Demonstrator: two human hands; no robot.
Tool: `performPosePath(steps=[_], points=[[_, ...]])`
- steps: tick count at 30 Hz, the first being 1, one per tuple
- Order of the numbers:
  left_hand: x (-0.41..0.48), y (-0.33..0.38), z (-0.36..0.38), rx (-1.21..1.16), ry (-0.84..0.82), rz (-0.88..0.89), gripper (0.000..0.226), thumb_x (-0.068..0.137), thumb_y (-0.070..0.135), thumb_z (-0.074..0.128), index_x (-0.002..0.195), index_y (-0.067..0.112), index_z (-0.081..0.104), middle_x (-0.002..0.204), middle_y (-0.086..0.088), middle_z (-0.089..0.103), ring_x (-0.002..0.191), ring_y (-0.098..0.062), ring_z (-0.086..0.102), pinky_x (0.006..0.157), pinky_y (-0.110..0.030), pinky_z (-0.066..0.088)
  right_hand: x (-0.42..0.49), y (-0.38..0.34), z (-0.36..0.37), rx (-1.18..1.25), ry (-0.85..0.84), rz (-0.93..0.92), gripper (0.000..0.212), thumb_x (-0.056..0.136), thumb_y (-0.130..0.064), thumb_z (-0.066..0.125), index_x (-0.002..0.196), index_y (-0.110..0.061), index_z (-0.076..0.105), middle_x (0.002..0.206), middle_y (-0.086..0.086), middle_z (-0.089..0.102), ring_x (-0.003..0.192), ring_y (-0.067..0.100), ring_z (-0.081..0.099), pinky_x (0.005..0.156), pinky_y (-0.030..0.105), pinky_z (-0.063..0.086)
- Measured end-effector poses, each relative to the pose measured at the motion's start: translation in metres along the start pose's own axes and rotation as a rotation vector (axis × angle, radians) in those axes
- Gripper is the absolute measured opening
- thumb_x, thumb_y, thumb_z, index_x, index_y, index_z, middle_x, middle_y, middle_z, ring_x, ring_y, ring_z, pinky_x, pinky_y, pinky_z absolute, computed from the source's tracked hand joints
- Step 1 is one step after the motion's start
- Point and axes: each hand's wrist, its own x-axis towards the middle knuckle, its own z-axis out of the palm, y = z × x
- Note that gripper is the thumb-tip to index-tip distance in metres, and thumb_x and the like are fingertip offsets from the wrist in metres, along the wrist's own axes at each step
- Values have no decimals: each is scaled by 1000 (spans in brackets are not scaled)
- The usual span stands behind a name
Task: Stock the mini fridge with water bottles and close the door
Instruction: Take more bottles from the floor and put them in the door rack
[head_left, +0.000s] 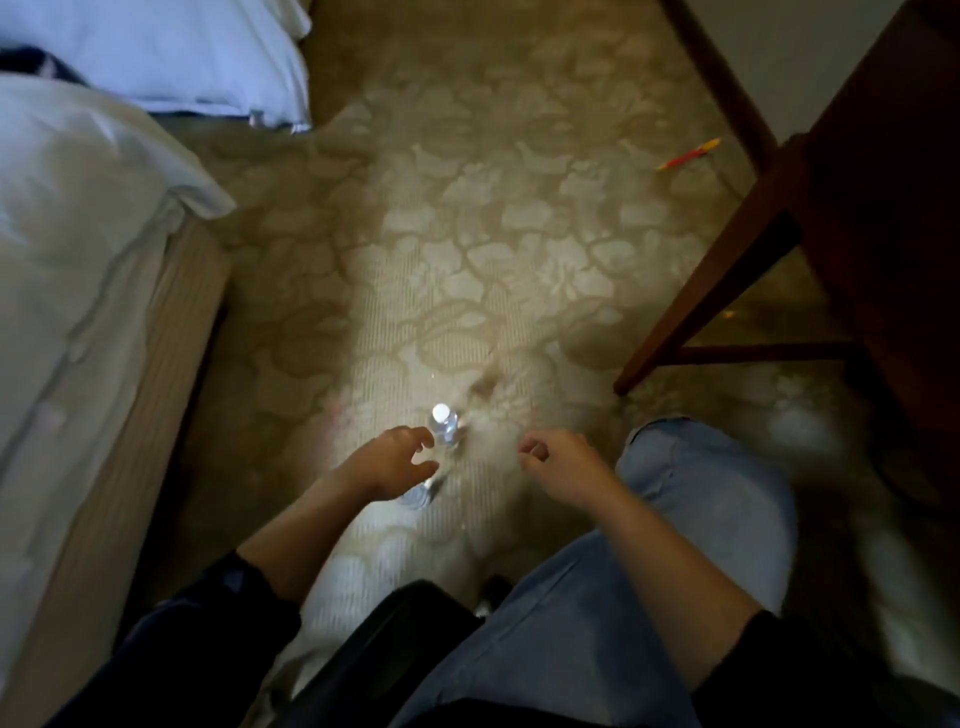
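A clear water bottle (444, 425) with a white cap stands upright on the patterned carpet in front of me. A second bottle (415, 496) shows only partly, under my left hand. My left hand (394, 460) hovers just left of the upright bottle, fingers spread and curled toward it, gripping nothing that I can see. My right hand (558, 465) hangs to the right of the bottles, fingers loosely curled and empty. No fridge is in view.
A bed (78, 291) with white sheets fills the left side. Dark wooden furniture legs (717, 280) stand at the right. An orange pen (688, 154) lies on the carpet (467, 234) at the far right. My knee in jeans (701, 493) is below the right hand.
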Motion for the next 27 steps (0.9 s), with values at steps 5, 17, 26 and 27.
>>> performPosePath(steps=[5, 17, 26, 27], points=[[37, -44, 43, -148, -8, -252, 49, 90, 30, 57, 132, 9, 43, 139, -16, 40, 123, -30, 46, 98, -34, 39, 33, 10, 26, 87, -110, 41, 12, 93, -20, 51, 96, -14, 61, 76, -3, 55, 83, 22, 59, 77, 39, 51], [135, -92, 115, -288, -24, -602, 58, 85, 17, 62, 134, 4, 33, 127, -29, 41, 109, -43, 52, 89, -46, 50, 98, 45, 30, 268, -190, 219, 24, 98, -21, 44, 103, -4, 59, 108, 17, 63, 102, 33, 60, 80, 33, 47], [171, -107, 144, -171, -103, -603, 41, 84, 6, 60, 122, 0, 44, 128, -28, 38, 104, -42, 53, 83, -42, 48, 129, 63, 42, 287, -194, 230, 19, 97, -21, 45, 106, -8, 56, 97, -2, 54, 94, 18, 57, 68, 22, 38], [171, -109, 146, -160, -100, -607, 38, 84, 4, 59, 118, 0, 44, 127, -28, 36, 98, -40, 53, 79, -42, 48, 131, 63, 42, 281, -191, 228, 20, 97, -21, 45, 107, -8, 56, 97, -2, 53, 92, 17, 57, 66, 21, 38]])
